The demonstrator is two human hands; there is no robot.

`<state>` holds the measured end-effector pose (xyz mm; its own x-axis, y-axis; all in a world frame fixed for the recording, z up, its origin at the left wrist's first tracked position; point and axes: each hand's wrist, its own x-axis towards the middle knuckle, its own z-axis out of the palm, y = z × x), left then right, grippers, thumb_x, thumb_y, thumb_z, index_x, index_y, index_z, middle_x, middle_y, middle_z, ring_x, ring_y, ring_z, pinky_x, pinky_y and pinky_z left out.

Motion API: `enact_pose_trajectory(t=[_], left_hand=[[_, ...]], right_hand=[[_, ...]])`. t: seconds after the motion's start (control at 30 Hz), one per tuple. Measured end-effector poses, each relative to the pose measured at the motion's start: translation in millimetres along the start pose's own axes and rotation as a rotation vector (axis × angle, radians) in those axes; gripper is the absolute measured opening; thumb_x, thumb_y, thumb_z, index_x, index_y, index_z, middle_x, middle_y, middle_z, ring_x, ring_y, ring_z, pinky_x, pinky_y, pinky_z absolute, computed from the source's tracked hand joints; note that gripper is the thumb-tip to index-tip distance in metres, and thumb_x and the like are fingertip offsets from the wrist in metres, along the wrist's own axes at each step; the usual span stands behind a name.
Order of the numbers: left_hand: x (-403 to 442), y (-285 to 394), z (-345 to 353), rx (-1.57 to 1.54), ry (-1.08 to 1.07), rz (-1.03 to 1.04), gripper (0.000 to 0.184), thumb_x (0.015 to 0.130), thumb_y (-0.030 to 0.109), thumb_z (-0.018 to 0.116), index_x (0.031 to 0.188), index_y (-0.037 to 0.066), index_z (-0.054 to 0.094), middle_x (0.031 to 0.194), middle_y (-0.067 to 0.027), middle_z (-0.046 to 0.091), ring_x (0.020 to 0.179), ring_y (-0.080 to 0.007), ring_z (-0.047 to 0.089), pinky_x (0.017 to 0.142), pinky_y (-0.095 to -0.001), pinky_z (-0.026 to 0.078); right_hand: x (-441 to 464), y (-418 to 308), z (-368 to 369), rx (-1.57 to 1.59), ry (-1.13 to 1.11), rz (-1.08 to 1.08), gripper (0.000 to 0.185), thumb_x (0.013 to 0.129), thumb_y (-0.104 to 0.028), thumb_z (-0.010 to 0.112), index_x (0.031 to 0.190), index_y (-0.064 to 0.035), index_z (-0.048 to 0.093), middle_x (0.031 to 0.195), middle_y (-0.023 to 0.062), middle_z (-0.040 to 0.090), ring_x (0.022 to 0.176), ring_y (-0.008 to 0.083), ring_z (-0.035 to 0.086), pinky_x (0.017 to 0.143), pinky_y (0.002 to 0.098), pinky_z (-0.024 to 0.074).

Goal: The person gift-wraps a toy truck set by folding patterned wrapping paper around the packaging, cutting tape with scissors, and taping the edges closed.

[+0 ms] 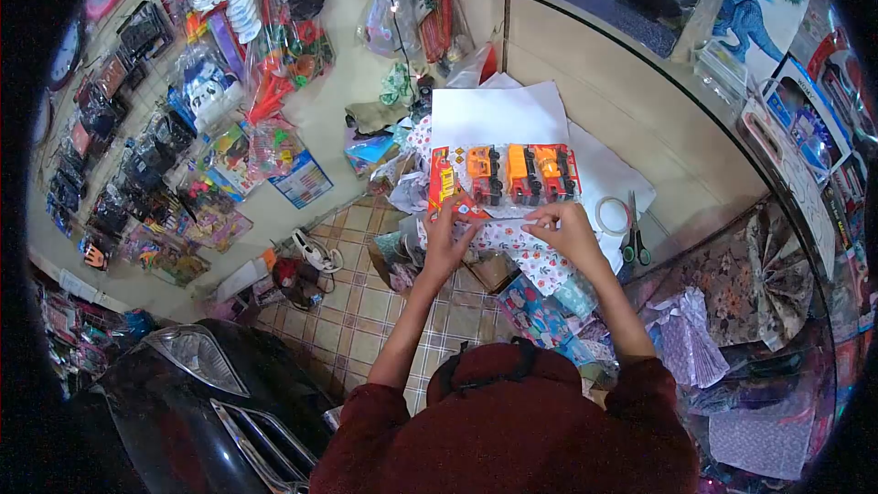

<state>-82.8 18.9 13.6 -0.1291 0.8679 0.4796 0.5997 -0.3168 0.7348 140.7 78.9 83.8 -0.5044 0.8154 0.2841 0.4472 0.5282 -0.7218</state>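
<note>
A toy truck pack [505, 174], with several orange, red and black trucks on a red and yellow card, lies on white paper [499, 115]. Fingers of my left hand [445, 238] reach the pack's lower left corner, its thumb held apart. Just below the pack's lower right edge is my right hand [569, 230], thumb and fingertips pinched together. Whatever sits in that pinch is too small to make out. Floral wrapping paper [540, 265] shows beneath and between both hands.
Right of the paper lie a tape roll [614, 215] and scissors [633, 240] with dark green handles. A glass shelf edge [677, 64] curves overhead. Packaged goods [210, 82] hang on the left wall. A black vehicle front [192, 412] stands lower left, near the tiled floor [357, 252].
</note>
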Motion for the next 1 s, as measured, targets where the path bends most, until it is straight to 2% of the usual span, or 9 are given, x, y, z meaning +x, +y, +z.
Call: enact_pose_trajectory(t=[0.4, 0.5, 0.6, 0.73, 0.8, 0.9, 1.0], left_hand=[[16.6, -10.9, -9.9, -0.102, -0.179, 0.001, 0.053, 0.075, 0.014, 0.073, 0.121, 0.013, 0.047, 0.099, 0.0001, 0.064, 0.091, -0.0113, 0.062, 0.098, -0.039, 0.021], [17.4, -15.5, -6.0, -0.183, -0.177, -0.022, 0.052, 0.075, 0.014, 0.073, 0.121, 0.013, 0.048, 0.101, -0.0001, 0.064, 0.09, -0.011, 0.062, 0.098, -0.0386, 0.021], [20.7, -19.9, -4.4, -0.224, -0.19, -0.04, 0.052, 0.074, 0.015, 0.073, 0.12, 0.014, 0.049, 0.102, -0.0006, 0.065, 0.09, -0.0108, 0.062, 0.098, -0.0383, 0.021], [24.3, -21.1, -6.5, -0.237, -0.255, -0.098, 0.05, 0.074, 0.015, 0.073, 0.118, 0.014, 0.051, 0.102, -0.0013, 0.065, 0.088, -0.0097, 0.062, 0.097, -0.0376, 0.021], [25.5, -17.8, -10.5, -0.197, -0.237, -0.047, 0.047, 0.074, 0.013, 0.074, 0.115, 0.012, 0.053, 0.102, -0.0024, 0.065, 0.085, -0.0103, 0.063, 0.094, -0.0359, 0.028], [28.2, -16.9, -10.7, -0.262, -0.235, -0.035, 0.042, 0.073, 0.009, 0.073, 0.111, 0.009, 0.055, 0.101, -0.0043, 0.065, 0.082, -0.0119, 0.064, 0.086, -0.0321, 0.039], [31.7, -10.6, -13.3, -0.304, -0.246, -0.017, 0.038, 0.073, 0.005, 0.073, 0.107, 0.006, 0.058, 0.1, -0.006, 0.065, 0.081, -0.0138, 0.065, 0.078, -0.0281, 0.047]], right_hand=[[-8.2, 16.4, 0.7, -0.048, 0.046, 0.073, 0.022, 0.068, -0.017, 0.078, 0.083, -0.0027, 0.071, 0.065, 0.0082, 0.066, 0.05, 0.0099, 0.053, 0.049, 0.0246, 0.0411], [-8.6, 21.1, 1.8, -0.037, 0.047, 0.076, 0.019, 0.066, -0.019, 0.078, 0.077, -0.0045, 0.071, 0.064, 0.0088, 0.065, 0.057, 0.0169, 0.061, 0.056, 0.0287, 0.0447], [-8.2, 28.4, 4.8, -0.063, 0.07, 0.03, 0.02, 0.066, -0.022, 0.079, 0.076, -0.007, 0.071, 0.063, 0.0066, 0.065, 0.057, 0.0179, 0.061, 0.063, 0.0299, 0.0424], [-6.1, 23.9, 2.5, -0.112, 0.03, 0.083, 0.02, 0.066, -0.027, 0.077, 0.074, -0.0098, 0.072, 0.064, 0.0042, 0.066, 0.058, 0.0183, 0.06, 0.071, 0.0316, 0.0358], [-5.3, 21.8, 1.4, -0.133, 0.018, 0.098, 0.019, 0.067, -0.028, 0.076, 0.074, -0.0106, 0.072, 0.064, 0.0035, 0.066, 0.059, 0.0182, 0.06, 0.073, 0.0325, 0.033], [-2.2, 22.8, 0.6, -0.204, 0.062, -0.018, 0.019, 0.066, -0.021, 0.079, 0.075, -0.0061, 0.072, 0.062, 0.0072, 0.066, 0.047, 0.0131, 0.052, 0.049, 0.0264, 0.0411], [-0.8, 29.0, 3.2, -0.185, 0.08, -0.052, 0.019, 0.066, -0.021, 0.078, 0.076, -0.006, 0.072, 0.062, 0.0078, 0.065, 0.046, 0.0139, 0.051, 0.047, 0.0274, 0.0401]])
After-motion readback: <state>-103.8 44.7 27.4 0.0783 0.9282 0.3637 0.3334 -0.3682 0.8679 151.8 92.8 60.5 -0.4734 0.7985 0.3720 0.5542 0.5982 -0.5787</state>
